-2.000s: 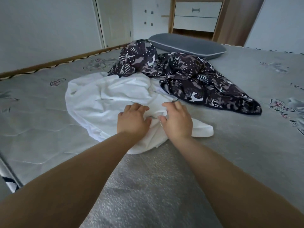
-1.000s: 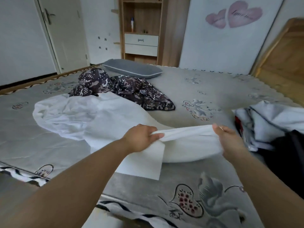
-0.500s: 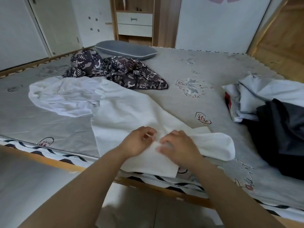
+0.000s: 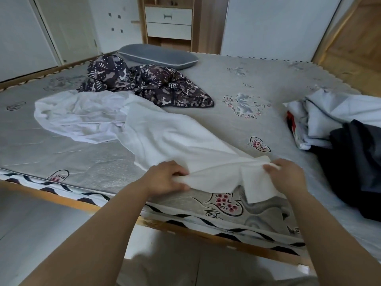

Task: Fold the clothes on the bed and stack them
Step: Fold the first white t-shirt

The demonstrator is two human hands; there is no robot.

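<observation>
Both hands are spreading out the white garment [image 4: 165, 137] at the bed [image 4: 237, 83] edge: the left hand [image 4: 165, 179] and right hand [image 4: 288, 175] are each pinching its near hem, cloth trailing away beyond the fingers. Next, probably pulling it flat for folding.

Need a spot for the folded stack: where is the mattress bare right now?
Bare patches: the mattress left of the white garment, out to the near edge, and the middle stretch between the patterned dark garment and the clothes pile at right. Crowded: far left by the pillow, and the near edge where left hand and right hand grip the white garment.
</observation>
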